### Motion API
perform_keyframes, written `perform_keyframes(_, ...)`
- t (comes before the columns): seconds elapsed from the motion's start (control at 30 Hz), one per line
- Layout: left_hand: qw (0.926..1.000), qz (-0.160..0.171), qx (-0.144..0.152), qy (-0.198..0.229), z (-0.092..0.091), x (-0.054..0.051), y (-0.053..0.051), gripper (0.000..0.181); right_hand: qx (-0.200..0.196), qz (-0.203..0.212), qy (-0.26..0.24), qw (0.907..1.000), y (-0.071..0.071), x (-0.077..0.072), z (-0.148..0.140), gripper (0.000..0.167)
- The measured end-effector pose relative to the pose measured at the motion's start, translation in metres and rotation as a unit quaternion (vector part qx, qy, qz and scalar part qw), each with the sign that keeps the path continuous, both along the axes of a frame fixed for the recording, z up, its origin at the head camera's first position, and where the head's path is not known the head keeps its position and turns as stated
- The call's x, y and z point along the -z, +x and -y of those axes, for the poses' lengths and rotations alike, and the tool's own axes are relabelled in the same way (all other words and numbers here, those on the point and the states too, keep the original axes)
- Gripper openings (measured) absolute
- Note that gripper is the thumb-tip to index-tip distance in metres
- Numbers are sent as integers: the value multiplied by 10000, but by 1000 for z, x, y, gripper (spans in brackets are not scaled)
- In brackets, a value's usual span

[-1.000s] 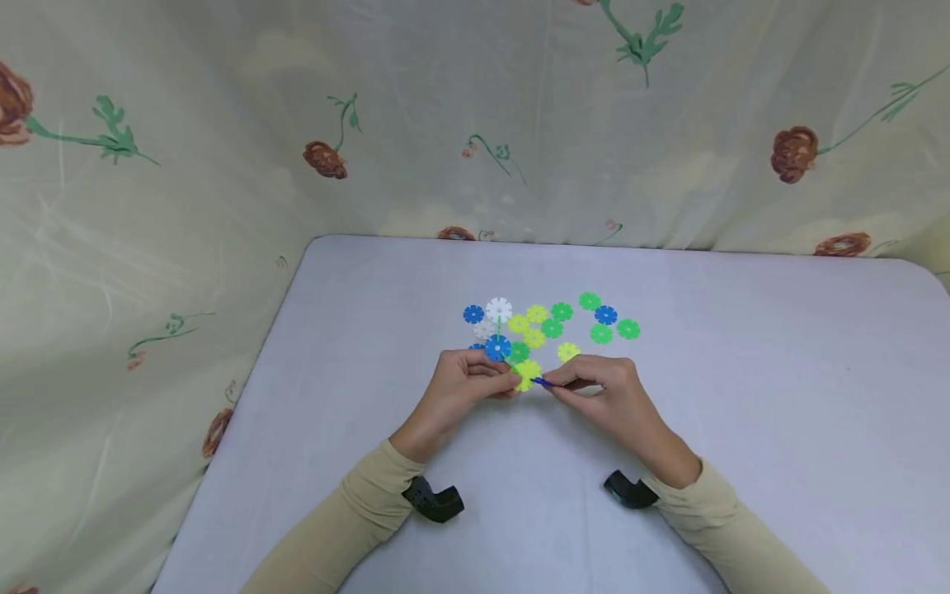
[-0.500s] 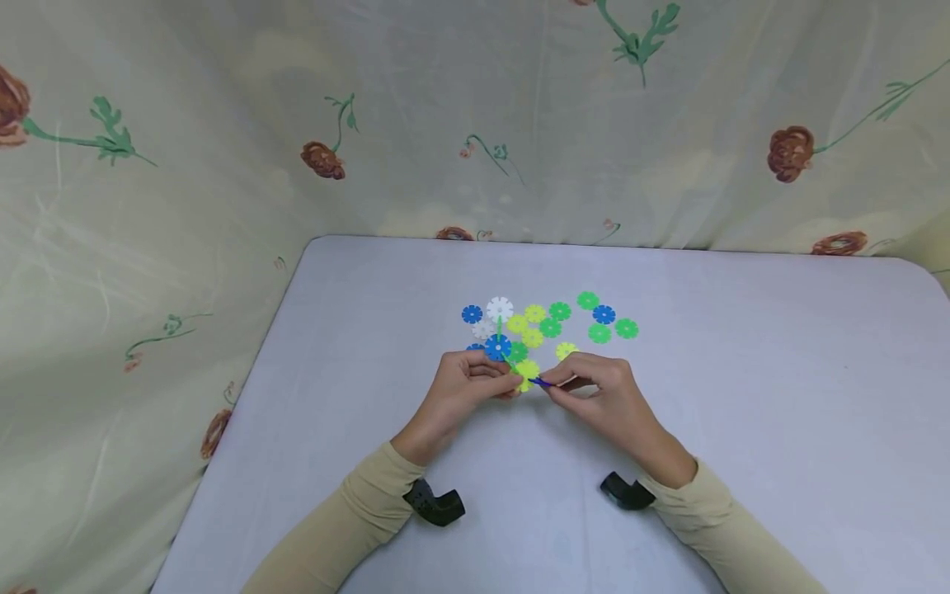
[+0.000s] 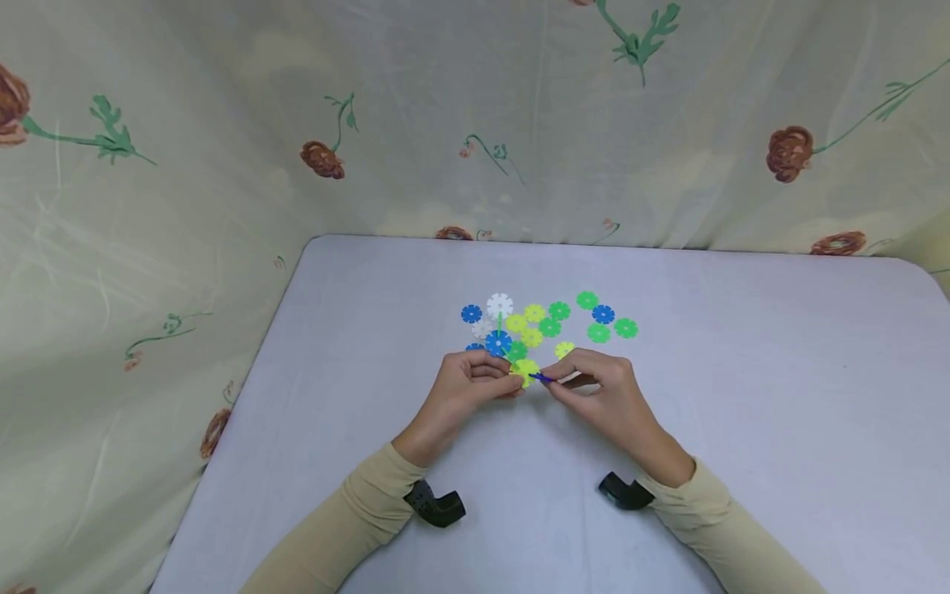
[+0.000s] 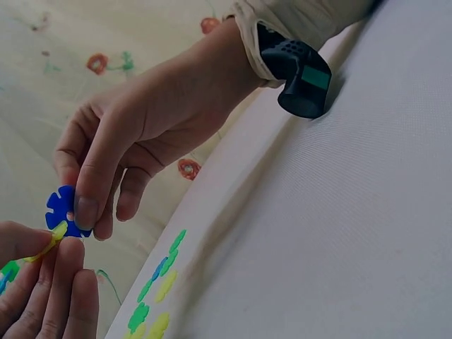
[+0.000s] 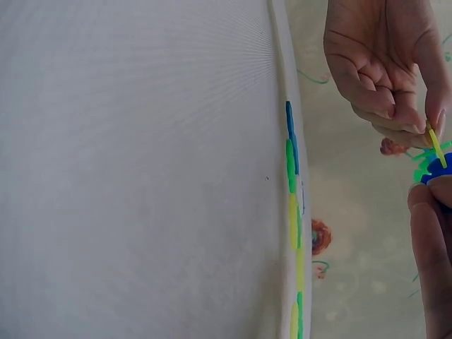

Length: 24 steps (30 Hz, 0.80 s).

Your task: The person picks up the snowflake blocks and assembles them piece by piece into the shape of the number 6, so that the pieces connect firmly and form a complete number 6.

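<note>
Head view: your left hand (image 3: 475,384) has its fingers bent and pinches a yellow notched flat disc (image 3: 526,369) between thumb and fingers. Your right hand (image 3: 601,379) pinches a dark-blue notched flat disc (image 3: 541,377), seen nearly edge-on, at the yellow one's right side. Both are above the near side of the scattered pieces. Just beyond your left hand, a larger-looking blue disc (image 3: 498,342), a narrow green piece (image 3: 500,323) and a white disc (image 3: 500,305) stand in line. Loose blue, white, yellow and green discs lie on the white worktop (image 3: 779,371), a green disc (image 3: 627,328) farthest right. Black devices sit at both wrists, at the beige sleeve cuffs; a floral cloth (image 3: 416,82) hangs behind.

Left wrist view: your right thumb and fingers close on the dark-blue disc's rim, its broad face showing. The yellow disc, edge-on in your left fingers, meets its lower edge; you cannot tell whether the notches interlock.

Right wrist view: your left hand holds the yellow disc edge-on at the dark-blue one, green beyond. Your right hand is partly cut off. Loose discs show as thin coloured strips along the worktop.
</note>
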<state>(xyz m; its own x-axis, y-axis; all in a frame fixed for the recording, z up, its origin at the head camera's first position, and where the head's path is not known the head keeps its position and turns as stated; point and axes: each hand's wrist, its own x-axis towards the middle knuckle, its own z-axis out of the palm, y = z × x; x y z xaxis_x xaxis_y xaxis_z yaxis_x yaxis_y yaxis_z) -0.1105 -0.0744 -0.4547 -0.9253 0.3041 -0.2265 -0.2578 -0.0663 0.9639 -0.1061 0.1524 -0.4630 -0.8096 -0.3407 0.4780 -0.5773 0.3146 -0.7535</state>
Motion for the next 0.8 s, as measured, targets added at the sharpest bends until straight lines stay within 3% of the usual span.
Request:
perform_keyframes(0.23, 9999, -96, -11, 93, 2, 0, 0, 17, -137, 327, 158, 9992, -6, -1, -5, 28)
perform_keyframes(0.43, 9999, -88, -23, 50, 2, -2, -2, 16, 34, 883, 724, 9935, -16, -1, -18, 29)
perform_keyframes(0.63, 10000, -84, -32, 11, 3, -2, -2, 15, 621, 1429, 1423, 9775, -27, -2, -23, 23)
perform_keyframes(0.8, 10000, -28, -45, 71, 3, -1, -2, 15, 957, 1755, 2012, 9589, -38, -2, -23, 26)
